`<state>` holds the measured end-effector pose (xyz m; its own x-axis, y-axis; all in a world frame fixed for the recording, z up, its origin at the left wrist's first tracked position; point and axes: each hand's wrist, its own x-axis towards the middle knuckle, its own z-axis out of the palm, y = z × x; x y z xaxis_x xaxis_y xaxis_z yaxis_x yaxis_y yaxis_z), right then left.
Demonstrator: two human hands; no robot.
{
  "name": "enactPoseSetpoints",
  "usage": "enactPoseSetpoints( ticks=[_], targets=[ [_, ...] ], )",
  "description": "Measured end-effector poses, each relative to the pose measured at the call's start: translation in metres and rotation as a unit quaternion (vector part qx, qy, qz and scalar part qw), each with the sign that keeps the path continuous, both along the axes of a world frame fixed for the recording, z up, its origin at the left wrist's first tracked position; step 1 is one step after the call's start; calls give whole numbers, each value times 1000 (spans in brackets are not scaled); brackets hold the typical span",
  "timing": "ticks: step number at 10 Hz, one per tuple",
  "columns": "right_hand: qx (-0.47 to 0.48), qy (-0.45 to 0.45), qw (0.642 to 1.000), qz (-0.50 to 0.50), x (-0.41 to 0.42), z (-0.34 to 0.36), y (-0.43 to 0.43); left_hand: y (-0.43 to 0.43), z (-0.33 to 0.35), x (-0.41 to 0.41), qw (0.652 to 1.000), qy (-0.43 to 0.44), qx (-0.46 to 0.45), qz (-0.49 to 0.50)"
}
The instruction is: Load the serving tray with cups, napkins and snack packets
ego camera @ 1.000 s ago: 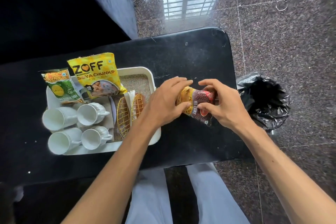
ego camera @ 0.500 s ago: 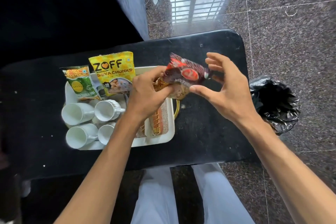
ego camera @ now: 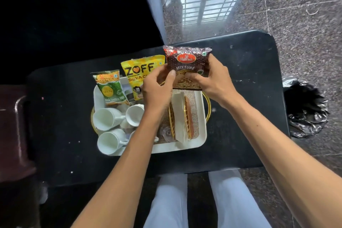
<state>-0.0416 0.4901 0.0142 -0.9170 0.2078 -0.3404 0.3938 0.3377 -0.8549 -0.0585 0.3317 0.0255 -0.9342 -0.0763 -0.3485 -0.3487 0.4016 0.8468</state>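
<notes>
Tray (ego camera: 166,149) sits on the black table (ego camera: 240,98). Over its far right corner, the left hand (ego camera: 157,92) and right hand (ego camera: 214,81) grip a brown packet (ego camera: 187,61) upright, fingers curled round its sides. A yellow packet (ego camera: 138,72) and a green packet (ego camera: 111,90) lean at the tray's far edge; cups (ego camera: 106,118) lie at its left, napkins (ego camera: 179,114) at its right.

The mixture packet (ego camera: 187,63) in my grip is dark brown, dotted, with a red logo. Left of the grip sit a yellow packet (ego camera: 140,70), then a green packet (ego camera: 111,90).
</notes>
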Motion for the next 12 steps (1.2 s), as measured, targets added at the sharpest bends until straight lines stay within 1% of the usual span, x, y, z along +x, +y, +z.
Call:
enactPoseSetpoints(
  ticks=[1, 3, 4, 6, 8, 9, 10, 11, 12],
  targets=[
    [30, -18, 999, -6, -4, -14, -5, -3, -10, -6, 999, -25, -23, 0],
    [47, -51, 997, -20, -1, -29, -14, -8, -21, -11, 997, -59, -46, -28],
    [73, -47, 996, -28, -1, -31, -18, -10, -24, -11, 995, -76, -56, -36],
    [107, -32, 993, -32, 1, -33, -22, -14, -26, -10, 994, -81, -65, -47],
    [95, -26, 993, -65, 5, -26, -15, -18, -20, -3, 995, -70, -62, -35],
    [108, -21, 991, -69, 7, -22, -11, -22, -14, 2, 997, -61, -47, -19],
    [129, -13, 990, -55, 7, -16, -8, -25, -8, 6, 997, -45, -54, -15],
    [186, 30, 982, -26, 6, -10, -8, -28, -2, 9, 995, 0, -88, -35],
    [249, 46, 967, 29, 6, 2, -15, -28, 9, 13, 987, 36, -142, -67]
  ],
)
